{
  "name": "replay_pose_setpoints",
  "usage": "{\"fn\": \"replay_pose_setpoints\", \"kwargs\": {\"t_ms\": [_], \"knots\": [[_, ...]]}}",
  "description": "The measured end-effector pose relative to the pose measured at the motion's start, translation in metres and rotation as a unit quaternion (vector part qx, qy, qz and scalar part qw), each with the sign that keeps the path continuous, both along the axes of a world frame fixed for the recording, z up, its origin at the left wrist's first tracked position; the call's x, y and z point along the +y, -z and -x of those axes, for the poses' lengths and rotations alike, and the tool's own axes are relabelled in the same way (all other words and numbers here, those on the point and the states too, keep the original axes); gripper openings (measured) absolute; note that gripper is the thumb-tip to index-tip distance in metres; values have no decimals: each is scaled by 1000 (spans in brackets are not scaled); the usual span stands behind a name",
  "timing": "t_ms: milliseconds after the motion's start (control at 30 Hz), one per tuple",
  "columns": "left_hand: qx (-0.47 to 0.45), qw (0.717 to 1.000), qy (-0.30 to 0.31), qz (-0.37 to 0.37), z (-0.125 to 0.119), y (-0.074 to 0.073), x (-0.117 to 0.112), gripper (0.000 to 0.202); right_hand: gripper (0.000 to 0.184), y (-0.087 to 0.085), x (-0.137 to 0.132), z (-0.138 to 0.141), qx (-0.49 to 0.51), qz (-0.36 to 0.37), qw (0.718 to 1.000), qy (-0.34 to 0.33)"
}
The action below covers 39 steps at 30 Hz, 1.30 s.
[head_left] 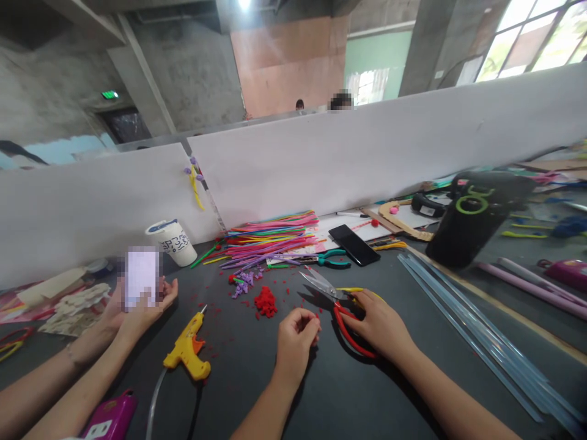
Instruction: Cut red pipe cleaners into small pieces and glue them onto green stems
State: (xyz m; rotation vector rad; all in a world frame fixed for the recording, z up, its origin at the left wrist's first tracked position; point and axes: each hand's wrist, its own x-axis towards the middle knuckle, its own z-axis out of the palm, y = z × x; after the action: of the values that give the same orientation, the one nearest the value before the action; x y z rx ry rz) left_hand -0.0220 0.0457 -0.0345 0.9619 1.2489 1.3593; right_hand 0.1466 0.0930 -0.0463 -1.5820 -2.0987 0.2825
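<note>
My left hand (pixel 296 345) is closed in a pinch over the dark table, with a small red piece (pixel 317 316) just showing at the fingertips. To its right, my right hand (pixel 383 324) grips scissors (pixel 323 285) with red and yellow handles. The blades point up and left, slightly parted, and lie away from the left hand's fingers. Beyond my left hand is a heap of short red fuzzy pieces (pixel 266 302), and purple fuzzy bits (pixel 246 282) lie beside it. Loose red scraps are scattered around.
A yellow glue gun (pixel 188 351) lies to the left. Another person's hands (pixel 151 305) hold a phone (pixel 141 278) there. Behind are pipe cleaners (pixel 270 238), teal pliers (pixel 332 258), a black phone (pixel 354 244) and a paper cup (pixel 173 243). Clear glue sticks (pixel 468 330) lie right.
</note>
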Motion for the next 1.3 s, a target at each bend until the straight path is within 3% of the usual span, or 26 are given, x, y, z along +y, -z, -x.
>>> {"fn": "replay_pose_setpoints", "kwargs": {"t_ms": [633, 1000, 1300], "knots": [[-12, 1000, -11, 9, 4, 0, 3, 12, 45, -1, 0, -2, 20, 37, 999, 34], [-13, 1000, -14, 6, 4, 2, 2, 14, 42, 0, -1, -3, 53, 26, 998, 34], [-14, 1000, -22, 3, 5, -1, 3, 16, 29, -4, -1, -5, 149, 24, 988, 26]]}}
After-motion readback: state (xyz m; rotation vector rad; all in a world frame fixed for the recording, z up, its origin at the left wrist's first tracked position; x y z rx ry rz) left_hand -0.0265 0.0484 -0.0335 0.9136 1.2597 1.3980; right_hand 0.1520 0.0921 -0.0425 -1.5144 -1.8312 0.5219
